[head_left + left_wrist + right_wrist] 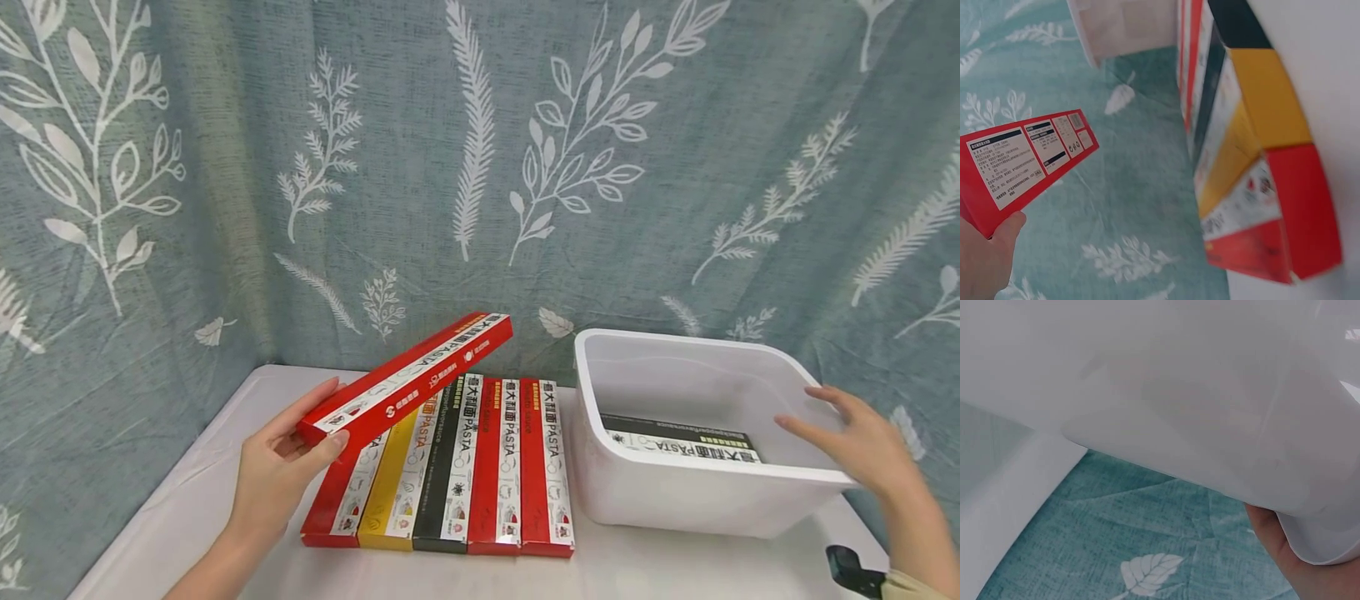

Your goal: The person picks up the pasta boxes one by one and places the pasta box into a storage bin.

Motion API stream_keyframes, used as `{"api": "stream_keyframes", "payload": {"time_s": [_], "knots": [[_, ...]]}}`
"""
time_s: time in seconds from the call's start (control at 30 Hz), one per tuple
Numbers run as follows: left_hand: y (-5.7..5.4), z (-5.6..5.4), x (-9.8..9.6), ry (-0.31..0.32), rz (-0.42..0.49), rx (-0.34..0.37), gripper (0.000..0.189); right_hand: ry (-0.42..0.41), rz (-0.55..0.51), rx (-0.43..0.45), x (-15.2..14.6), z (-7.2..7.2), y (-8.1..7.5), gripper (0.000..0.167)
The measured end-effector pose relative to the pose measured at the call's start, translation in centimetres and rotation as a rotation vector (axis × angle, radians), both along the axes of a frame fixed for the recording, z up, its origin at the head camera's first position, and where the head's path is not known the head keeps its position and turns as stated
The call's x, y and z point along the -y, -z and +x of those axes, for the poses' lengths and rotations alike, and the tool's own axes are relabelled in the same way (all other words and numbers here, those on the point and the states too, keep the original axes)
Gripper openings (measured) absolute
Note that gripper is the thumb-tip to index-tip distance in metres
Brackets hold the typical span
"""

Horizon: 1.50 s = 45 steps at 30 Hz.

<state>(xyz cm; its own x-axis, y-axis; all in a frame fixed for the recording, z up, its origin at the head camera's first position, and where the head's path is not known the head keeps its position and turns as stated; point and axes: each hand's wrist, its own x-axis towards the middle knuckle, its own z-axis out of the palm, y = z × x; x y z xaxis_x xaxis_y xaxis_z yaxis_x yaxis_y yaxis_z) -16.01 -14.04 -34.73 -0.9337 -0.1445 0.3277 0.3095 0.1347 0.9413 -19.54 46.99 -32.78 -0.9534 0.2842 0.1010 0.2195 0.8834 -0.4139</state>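
Observation:
My left hand [273, 467] grips the near end of a red pasta box [420, 375], thumb on one side and fingers on the other. The box is tilted, far end higher, above a row of pasta boxes lying side by side. That row has a yellow box [386, 512], a black box [438, 500] and several red ones [536, 500]. To the right stands a deep white plastic bin [697, 500], with a black pasta box [675, 437] lying inside. My right hand [870, 437] holds the bin's right rim; in the right wrist view the bin wall hides part of it.
A white-covered table [285, 567] carries the boxes and the bin. Behind and at both sides hangs a blue-green curtain [420, 167] with white leaf patterns. A black device [855, 571] sits near my right wrist.

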Motion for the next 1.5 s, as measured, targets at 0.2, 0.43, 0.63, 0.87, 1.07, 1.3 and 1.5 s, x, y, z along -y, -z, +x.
{"api": "stream_keyframes", "payload": {"time_s": [0.2,0.43,0.63,0.87,1.07,1.3,1.5], "knots": [[-1.3,-0.7,-2.1,0.101,0.015,-0.046,0.05,-0.007,0.001,0.009,0.0,-0.1,-0.2,0.095],[-2.6,-1.9,-4.7,0.25,0.021,-0.091,0.05,-0.018,-0.003,0.014,0.0,0.0,-0.3,0.094],[-3.4,-3.2,-6.9,0.364,0.02,-0.126,0.049,-0.018,0.002,0.015,-0.1,0.0,-0.3,0.094],[-4.3,-4.7,-9.4,0.499,-0.007,-0.138,0.047,-0.019,0.013,0.006,-0.1,-0.1,-0.2,0.093],[-4.7,-5.7,-11.5,0.564,-0.046,-0.177,0.044,-0.037,0.004,0.018,-0.3,0.0,-0.4,0.092],[-4.7,-6.5,-13.4,0.631,-0.099,-0.146,0.044,-0.054,-0.017,0.021,-0.4,0.2,-0.5,0.087],[-4.5,-7.0,-14.9,0.642,-0.142,-0.108,0.042,-0.047,-0.011,-0.013,-0.3,0.0,-0.2,0.085]]}}
